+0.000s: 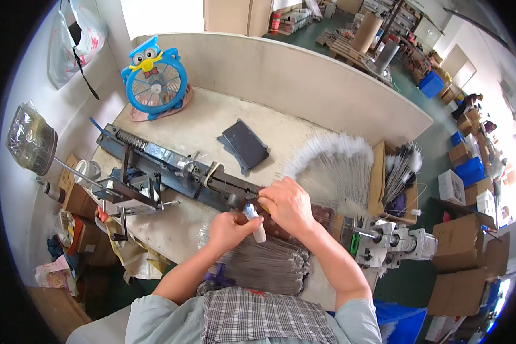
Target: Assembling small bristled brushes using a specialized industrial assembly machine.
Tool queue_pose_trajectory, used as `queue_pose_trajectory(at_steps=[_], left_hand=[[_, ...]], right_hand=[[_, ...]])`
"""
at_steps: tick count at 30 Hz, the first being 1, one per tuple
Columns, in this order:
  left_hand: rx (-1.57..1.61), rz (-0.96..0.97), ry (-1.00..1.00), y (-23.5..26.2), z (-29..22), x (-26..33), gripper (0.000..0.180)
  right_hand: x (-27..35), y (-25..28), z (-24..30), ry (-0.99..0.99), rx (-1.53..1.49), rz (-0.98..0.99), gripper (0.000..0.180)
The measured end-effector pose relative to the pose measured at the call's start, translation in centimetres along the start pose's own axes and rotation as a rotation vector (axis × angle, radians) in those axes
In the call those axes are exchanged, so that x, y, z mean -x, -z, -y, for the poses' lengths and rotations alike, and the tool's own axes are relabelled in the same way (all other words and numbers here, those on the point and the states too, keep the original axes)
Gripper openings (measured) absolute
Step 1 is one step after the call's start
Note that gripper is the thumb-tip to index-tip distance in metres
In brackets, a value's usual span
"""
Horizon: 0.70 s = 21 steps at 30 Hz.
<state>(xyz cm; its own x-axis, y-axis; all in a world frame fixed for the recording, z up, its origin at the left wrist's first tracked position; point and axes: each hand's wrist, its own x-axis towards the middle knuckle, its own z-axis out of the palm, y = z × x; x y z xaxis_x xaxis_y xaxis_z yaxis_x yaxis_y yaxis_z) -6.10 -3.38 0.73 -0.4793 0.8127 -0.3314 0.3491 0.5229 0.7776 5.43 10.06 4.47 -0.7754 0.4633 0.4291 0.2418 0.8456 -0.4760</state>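
Note:
My left hand (230,230) is closed, its thumb and finger pinching a short whitish cylinder (259,233) with a pale blue upper end. Just beside it, my right hand (288,207) is closed too. Something small and yellow shows at its fingertips, too hidden to name. Both hands meet over the near end of a long dark metal fixture (169,182) fitted with a spring and clamps. Below them lies a thick bundle of thin metal wires (264,266). Beyond my right hand, many thin wires with fluffy white ends (335,169) fan out across the table.
A dark phone (245,142) rests on a cloth behind the fixture. A blue cartoon fan (156,86) stands at the back left. On the right are a cardboard box (378,180) of wire pieces and a metal machine (393,243). A low partition (281,66) borders the table's far side.

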Motion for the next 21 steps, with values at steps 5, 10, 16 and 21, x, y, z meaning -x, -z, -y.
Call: queue_pose_trajectory(at_steps=[5, 10, 16, 21], left_hand=[[0.4, -0.07, -0.124, -3.0, 2.4, -0.6, 0.04], [1.003, 0.032, -0.066, -4.9, 0.4, 0.1, 0.011], [0.23, -0.109, -0.22, -3.5, 1.8, -1.0, 0.012], [0.648, -0.144, -0.104, 0.2, 4.8, 0.0, 0.039]], right_hand=[[1.4, 3.6, 1.0, 0.108, 0.053, -0.151, 0.01], [6.8, 2.5, -0.7, 0.047, -0.096, 0.037, 0.02], [5.9, -4.3, -2.7, -0.099, 0.123, 0.019, 0.029], [6.7, -2.5, -2.3, -0.036, -0.03, 0.142, 0.021]])
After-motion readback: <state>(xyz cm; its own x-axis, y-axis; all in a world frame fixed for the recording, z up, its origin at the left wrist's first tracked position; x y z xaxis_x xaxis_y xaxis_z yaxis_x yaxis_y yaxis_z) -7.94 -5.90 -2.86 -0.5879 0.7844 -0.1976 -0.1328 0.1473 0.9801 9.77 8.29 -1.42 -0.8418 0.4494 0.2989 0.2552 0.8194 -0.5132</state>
